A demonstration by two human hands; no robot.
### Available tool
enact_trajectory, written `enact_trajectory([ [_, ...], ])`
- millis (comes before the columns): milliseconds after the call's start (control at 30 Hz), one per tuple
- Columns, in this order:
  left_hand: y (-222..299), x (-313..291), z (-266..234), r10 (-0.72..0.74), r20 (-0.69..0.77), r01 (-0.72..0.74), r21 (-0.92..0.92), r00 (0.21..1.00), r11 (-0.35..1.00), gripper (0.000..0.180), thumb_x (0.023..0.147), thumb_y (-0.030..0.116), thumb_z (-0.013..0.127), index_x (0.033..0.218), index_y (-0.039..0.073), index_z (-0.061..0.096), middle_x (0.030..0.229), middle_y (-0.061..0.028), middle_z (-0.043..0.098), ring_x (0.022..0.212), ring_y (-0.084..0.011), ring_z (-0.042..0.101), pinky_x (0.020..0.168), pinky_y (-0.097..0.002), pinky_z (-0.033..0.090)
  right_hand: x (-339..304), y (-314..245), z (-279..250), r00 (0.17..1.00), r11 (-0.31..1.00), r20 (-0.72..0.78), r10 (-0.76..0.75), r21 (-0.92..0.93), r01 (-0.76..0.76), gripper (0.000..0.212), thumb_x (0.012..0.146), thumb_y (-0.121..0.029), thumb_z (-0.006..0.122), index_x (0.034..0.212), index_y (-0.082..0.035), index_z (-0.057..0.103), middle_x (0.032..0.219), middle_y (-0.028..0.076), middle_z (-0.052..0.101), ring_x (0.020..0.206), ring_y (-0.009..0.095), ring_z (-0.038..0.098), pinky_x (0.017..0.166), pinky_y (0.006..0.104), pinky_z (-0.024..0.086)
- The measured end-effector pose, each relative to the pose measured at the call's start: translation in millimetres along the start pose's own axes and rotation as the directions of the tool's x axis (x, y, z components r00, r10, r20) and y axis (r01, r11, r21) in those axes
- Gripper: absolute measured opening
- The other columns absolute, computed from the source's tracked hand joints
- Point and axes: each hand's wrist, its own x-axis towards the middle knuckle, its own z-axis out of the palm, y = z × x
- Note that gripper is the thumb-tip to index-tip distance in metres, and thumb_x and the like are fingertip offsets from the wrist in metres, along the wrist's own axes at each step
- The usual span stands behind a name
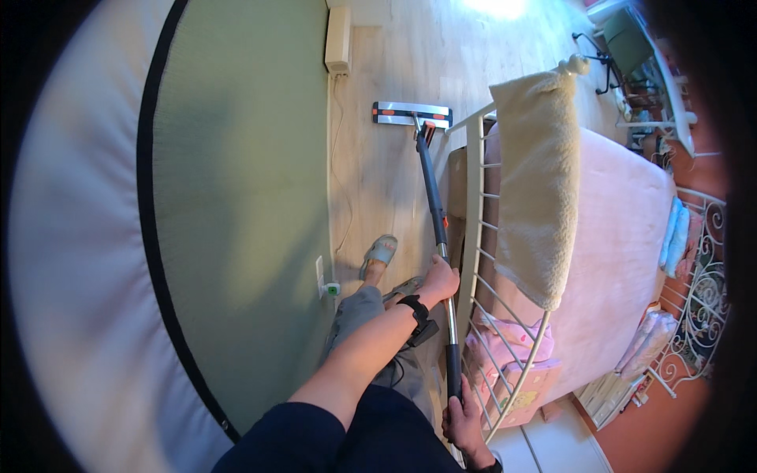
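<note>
A flat mop (430,177) with a dark and silver pole stretches away from me along the wooden floor. Its wide silver head (394,110), with orange and black ends, rests on the boards ahead of my feet. Partway down the pole, my left hand (439,281) is closed around the silver section, a black band on that wrist. My right hand (465,418) grips the dark handle near the top end, close to my body. Part of its fingers are hidden by the pole.
A white-railed bed (615,236) with a pink sheet stands close on the right, a cream fleece (536,181) over its rail. On the left runs a green wall (244,205) with a plugged-in socket (322,277) and a cable. A desk and chair (627,47) stand far right.
</note>
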Motion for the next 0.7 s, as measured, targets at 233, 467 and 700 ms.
enact_trajectory([
  [233, 63.2, 52.7, -100.0, 0.578, 0.499, -0.676, 0.726, 0.645, 0.127, 0.021, 0.070, 0.015, 0.075, 0.082, -0.002, 0.072, 0.078, -0.0235, 0.073, 0.070, -0.0385, 0.073, 0.069, -0.0516, 0.056, 2.1, -100.2, 46.4, 0.985, 0.904, 0.112, 0.131, 0.394, -0.165, 0.064, 0.111, -0.022, 0.043, 0.167, -0.028, 0.012, 0.081, 0.006, 0.051, 0.055, 0.014, 0.045, 0.046, 0.0256, 0.037],
  [467, 147.3, 71.4, -195.8, 0.228, 0.381, -0.412, 0.522, 0.896, 0.747, 0.016, 0.081, 0.006, 0.064, 0.075, -0.007, 0.071, 0.066, -0.0207, 0.069, 0.055, -0.0309, 0.070, 0.049, -0.0430, 0.055, -8.8, -204.9, 104.7, 0.966, 0.664, 0.258, 0.015, 0.720, -0.203, 0.033, 0.114, -0.027, 0.041, 0.146, -0.024, 0.038, 0.087, 0.006, 0.050, 0.061, 0.013, 0.042, 0.048, 0.0243, 0.034],
  [700, 166.0, 80.1, -207.6, 0.329, 0.513, -0.605, 0.723, 0.793, 0.333, 0.023, 0.084, 0.003, 0.056, 0.089, -0.005, 0.076, 0.081, -0.0191, 0.075, 0.067, -0.0297, 0.075, 0.054, -0.0404, 0.058, -1.7, -230.3, 120.2, 0.992, 0.712, 0.123, 0.037, 0.693, -0.112, 0.041, 0.113, -0.028, 0.041, 0.153, -0.022, 0.033, 0.087, 0.006, 0.051, 0.058, 0.013, 0.042, 0.049, 0.0266, 0.036],
])
